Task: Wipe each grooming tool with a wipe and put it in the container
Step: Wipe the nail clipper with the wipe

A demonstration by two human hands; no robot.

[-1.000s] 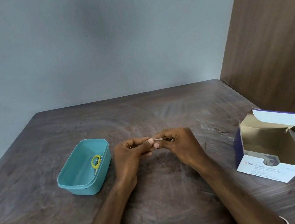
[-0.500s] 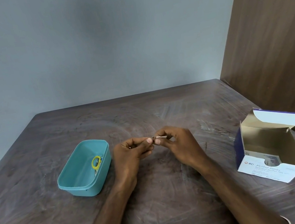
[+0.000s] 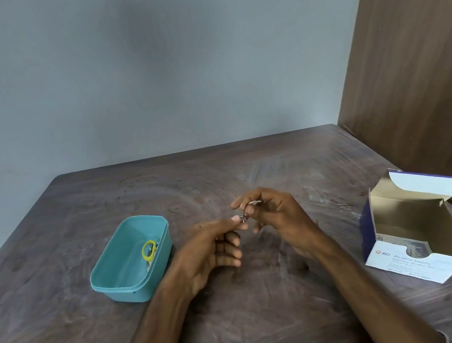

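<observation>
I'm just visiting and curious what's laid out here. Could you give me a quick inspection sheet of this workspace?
Surface: dark, scuffed wooden table.
Job's things: teal container holding yellow-handled scissors; small metal tool and a white wipe between the hands.
Clutter: open alcohol swab box, flap up.
Hands: left hand pinches the tool; right hand fingers hold the wipe.
Cables: nothing seen.
Surroundings: grey wall; brown wooden panel on the right.
</observation>
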